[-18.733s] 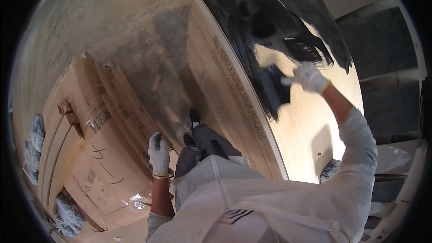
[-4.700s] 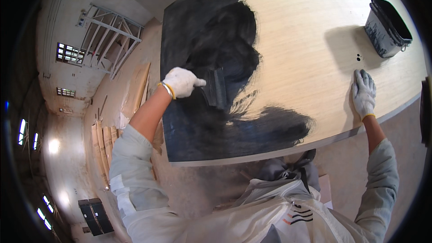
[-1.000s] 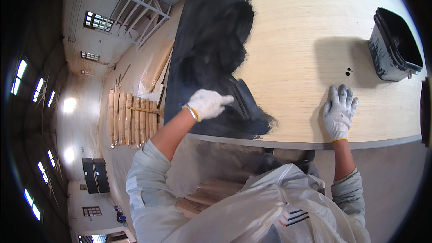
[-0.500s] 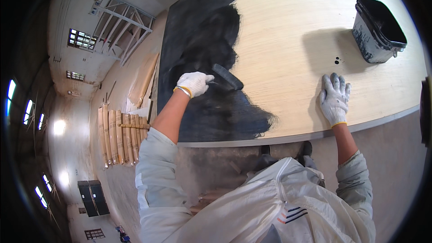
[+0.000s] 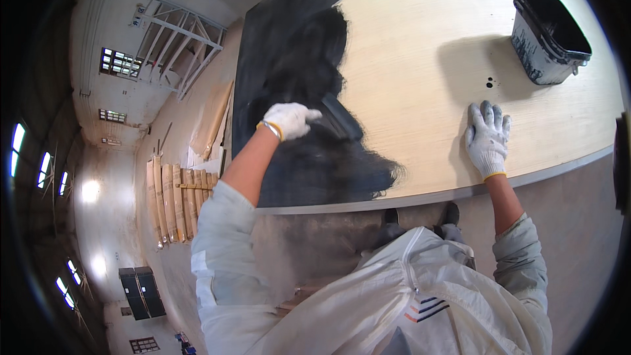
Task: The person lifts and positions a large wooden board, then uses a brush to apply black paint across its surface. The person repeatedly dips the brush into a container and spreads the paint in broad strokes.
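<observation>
A large pale wooden board (image 5: 420,72) lies flat before me, its left part covered in black paint (image 5: 289,59). My left hand (image 5: 291,120), in a white glove, grips a wide black brush (image 5: 342,116) whose head rests on the painted area near the paint's ragged edge. My right hand (image 5: 488,138), also gloved, lies flat with fingers spread on bare wood near the board's front edge. A black paint bucket (image 5: 549,36) stands on the board at the far right, a few black drips beside it.
Grey concrete floor (image 5: 578,236) runs under the board's front edge, where my shoes (image 5: 420,223) show. Stacked wooden panels (image 5: 174,190) and leaning boards lie on the floor to the left. A white metal frame (image 5: 177,46) stands farther back left.
Over the last second my left hand has swept the brush right and back across the paint's edge, widening the black patch. My right hand stays flat on the bare wood.
</observation>
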